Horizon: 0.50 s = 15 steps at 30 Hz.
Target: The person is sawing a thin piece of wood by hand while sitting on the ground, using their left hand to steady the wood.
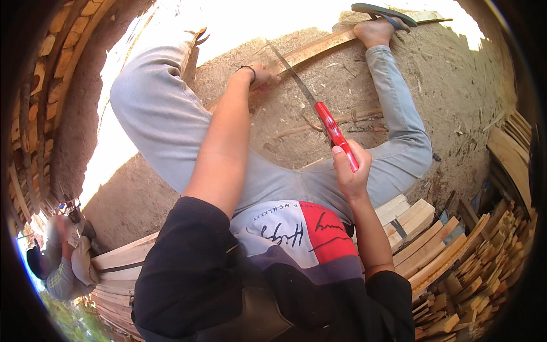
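Outdoor work site on bare, sandy ground strewn with wood chips, part in harsh sunlight. The landmark is a long pale wooden plank lying across the ground ahead of the seated person. The left hand, with a dark band at its wrist, presses down on the plank near its middle, fingers curled over the wood. The right hand is clenched around the red handle of a handsaw, whose thin blade runs up to and crosses the plank just right of the left hand. A bare foot beside a sandal rests on the plank's right end. Stacked cut boards lie well below-right of the plank; a brick wall curves far to its left.
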{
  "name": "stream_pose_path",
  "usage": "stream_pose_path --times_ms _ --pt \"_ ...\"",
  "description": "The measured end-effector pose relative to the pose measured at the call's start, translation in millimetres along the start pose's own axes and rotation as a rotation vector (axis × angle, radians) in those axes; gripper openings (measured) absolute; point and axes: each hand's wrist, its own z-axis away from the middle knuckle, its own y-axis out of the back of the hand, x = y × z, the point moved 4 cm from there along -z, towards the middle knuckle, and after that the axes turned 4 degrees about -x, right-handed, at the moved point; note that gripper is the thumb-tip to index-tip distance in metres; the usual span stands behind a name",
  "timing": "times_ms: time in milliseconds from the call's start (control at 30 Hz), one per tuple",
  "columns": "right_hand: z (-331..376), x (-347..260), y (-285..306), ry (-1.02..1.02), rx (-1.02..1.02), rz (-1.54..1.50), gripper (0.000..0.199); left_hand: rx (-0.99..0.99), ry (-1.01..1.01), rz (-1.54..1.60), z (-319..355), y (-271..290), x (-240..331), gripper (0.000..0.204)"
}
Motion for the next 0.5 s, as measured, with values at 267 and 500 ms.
stream_pose_path --times_ms 267,500 --pt "2 -27 -1 -0.001 -0.049 0.095 0.027 0.056 -0.048 -0.129 -8 5 -1 0.049" --pt "16 -37 5 0.025 -0.064 0.18 0.025 0.079 0.022 -0.277 1 5 10 0.052"
